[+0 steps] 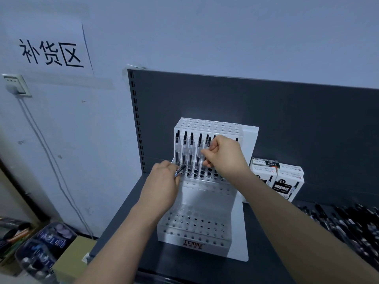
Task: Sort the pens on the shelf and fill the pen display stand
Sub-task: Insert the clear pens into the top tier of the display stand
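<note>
A white tiered pen display stand [203,203] with rows of holes stands on the dark shelf [127,208]. Several clear pens with black caps [185,148] stand upright in its upper middle tier. My left hand [162,183] grips a black-tipped pen [180,170] at the left end of that tier, its tip pointing up and right. My right hand [225,154] pinches a clear pen [205,152] among the standing ones. The lower tiers and the top tier hold no pens.
Two white pen boxes [279,179] stand right of the stand. A heap of loose black pens [344,228] lies on the shelf at the far right. Bottles and a cardboard box [73,257] sit on the floor at lower left. A dark back panel [287,111] rises behind.
</note>
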The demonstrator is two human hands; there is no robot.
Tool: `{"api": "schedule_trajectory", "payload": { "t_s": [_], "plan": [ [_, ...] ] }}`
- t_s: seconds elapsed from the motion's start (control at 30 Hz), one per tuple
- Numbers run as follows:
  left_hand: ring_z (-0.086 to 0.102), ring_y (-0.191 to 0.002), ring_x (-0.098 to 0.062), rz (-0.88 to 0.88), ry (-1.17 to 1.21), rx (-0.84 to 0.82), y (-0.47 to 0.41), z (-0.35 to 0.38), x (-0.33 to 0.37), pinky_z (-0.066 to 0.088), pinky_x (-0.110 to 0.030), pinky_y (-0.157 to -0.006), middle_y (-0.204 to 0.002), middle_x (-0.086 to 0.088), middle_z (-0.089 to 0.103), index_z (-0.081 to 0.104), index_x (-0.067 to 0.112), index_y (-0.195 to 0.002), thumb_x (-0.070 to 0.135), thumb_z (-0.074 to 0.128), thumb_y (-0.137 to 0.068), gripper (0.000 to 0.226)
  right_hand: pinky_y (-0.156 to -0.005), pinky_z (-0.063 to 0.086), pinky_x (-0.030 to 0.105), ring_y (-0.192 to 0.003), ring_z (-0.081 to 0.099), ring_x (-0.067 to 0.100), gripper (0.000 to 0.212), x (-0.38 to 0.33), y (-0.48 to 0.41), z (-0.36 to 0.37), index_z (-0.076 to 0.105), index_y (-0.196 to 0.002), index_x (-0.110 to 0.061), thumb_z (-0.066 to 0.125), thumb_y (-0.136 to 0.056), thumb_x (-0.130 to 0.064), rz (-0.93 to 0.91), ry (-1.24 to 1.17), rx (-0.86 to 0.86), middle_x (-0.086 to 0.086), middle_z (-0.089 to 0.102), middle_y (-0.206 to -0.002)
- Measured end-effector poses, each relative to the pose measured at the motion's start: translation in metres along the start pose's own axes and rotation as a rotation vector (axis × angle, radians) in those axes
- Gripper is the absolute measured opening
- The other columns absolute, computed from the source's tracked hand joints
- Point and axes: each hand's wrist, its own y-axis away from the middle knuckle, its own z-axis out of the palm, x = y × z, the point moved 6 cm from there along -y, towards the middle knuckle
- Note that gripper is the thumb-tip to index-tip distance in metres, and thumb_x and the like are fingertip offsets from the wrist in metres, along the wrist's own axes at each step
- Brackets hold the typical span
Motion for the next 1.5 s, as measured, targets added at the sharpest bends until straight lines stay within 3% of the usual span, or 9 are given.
{"api": "schedule_trajectory", "payload": {
  "t_s": [0.13,0.37,0.57,0.77,0.9,1.07,1.23,1.37,1.5],
  "plan": [
    [0.048,-0.105,-0.023,0.005,0.001,0.002,0.001,-0.001,0.000,0.037,-0.025,-0.084,-0.121,-0.005,0.057,0.061,0.010,-0.122,0.016,0.049,-0.095,0.029,-0.067,0.059,0.037,-0.058,0.064,0.004,0.003,0.000,0.001,0.007,0.053,-0.093,-0.010,0.055,-0.095,-0.009,-0.018,0.035,-0.058,0.013,0.069,-0.078],
    [0.048,-0.100,-0.023,0.006,-0.006,-0.006,0.000,0.000,-0.001,0.036,-0.025,-0.079,-0.113,-0.006,0.058,0.063,0.009,-0.112,0.015,0.048,-0.095,0.024,-0.056,0.057,0.035,-0.044,0.059,0.003,0.013,0.007,-0.003,0.005,0.059,-0.089,0.000,0.056,-0.094,-0.011,0.026,0.096,-0.056,0.008,0.068,-0.073],
    [0.048,-0.076,-0.023,-0.035,0.070,0.053,-0.002,-0.019,0.006,0.030,-0.029,-0.063,-0.076,0.001,0.048,0.037,0.020,-0.068,0.028,0.043,-0.098,0.032,-0.054,0.051,0.028,-0.046,0.055,0.007,0.015,0.000,0.007,-0.014,0.066,-0.076,-0.009,0.069,-0.085,-0.021,0.012,0.030,-0.014,0.002,0.066,-0.059],
    [0.052,-0.062,-0.020,-0.079,0.157,0.015,-0.007,-0.023,0.035,0.035,-0.031,-0.051,-0.066,0.001,0.054,0.048,0.013,-0.074,0.035,0.042,-0.095,0.031,-0.046,0.039,0.011,-0.045,0.048,-0.002,0.011,-0.020,0.032,-0.006,0.074,-0.086,-0.007,0.074,-0.082,-0.017,-0.021,-0.332,-0.336,-0.009,0.061,-0.055],
    [0.049,-0.061,-0.013,-0.009,0.259,-0.100,-0.007,-0.009,0.053,0.031,-0.029,-0.050,-0.072,0.002,0.054,0.047,0.014,-0.082,0.033,0.041,-0.097,0.025,-0.045,0.039,0.015,-0.046,0.048,0.004,0.006,-0.008,0.028,-0.010,0.074,-0.084,-0.005,0.074,-0.082,-0.010,0.007,-0.379,-0.257,0.005,0.064,-0.063],
    [0.053,-0.068,-0.006,0.064,0.447,-0.233,-0.003,-0.002,0.066,0.038,-0.020,-0.056,-0.080,0.008,0.059,0.052,0.026,-0.101,0.033,0.036,-0.100,0.018,-0.050,0.042,0.018,-0.052,0.048,0.007,0.008,-0.005,0.028,-0.017,0.073,-0.089,-0.002,0.070,-0.084,-0.008,-0.003,-0.358,-0.307,0.004,0.059,-0.063],
    [0.047,-0.071,-0.010,0.107,0.182,-0.171,-0.003,0.002,0.056,0.034,-0.028,-0.057,-0.079,0.009,0.051,0.046,0.023,-0.088,0.031,0.041,-0.097,0.013,-0.055,0.048,0.032,-0.051,0.054,0.016,0.010,0.006,0.023,-0.028,0.060,-0.089,-0.003,0.063,-0.091,-0.012,0.048,-0.389,-0.145,0.005,0.066,-0.062],
    [0.050,-0.095,-0.021,0.009,-0.188,0.026,-0.001,-0.007,0.024,0.043,-0.032,-0.079,-0.107,-0.002,0.057,0.058,0.015,-0.108,0.034,0.046,-0.094,0.026,-0.066,0.059,0.037,-0.064,0.069,0.022,0.011,0.006,0.013,-0.067,0.056,-0.086,-0.008,0.060,-0.093,-0.014,-0.008,-0.349,0.150,0.009,0.071,-0.072],
    [0.056,-0.092,-0.024,-0.067,-0.206,-0.015,-0.001,0.000,0.013,0.045,-0.032,-0.073,-0.109,-0.006,0.055,0.058,0.010,-0.097,0.042,0.042,-0.096,0.036,-0.072,0.060,0.038,-0.069,0.071,0.014,0.011,0.003,0.009,-0.073,0.056,-0.086,-0.012,0.061,-0.092,-0.019,-0.063,-0.156,0.203,0.005,0.070,-0.074]
  ]
}}
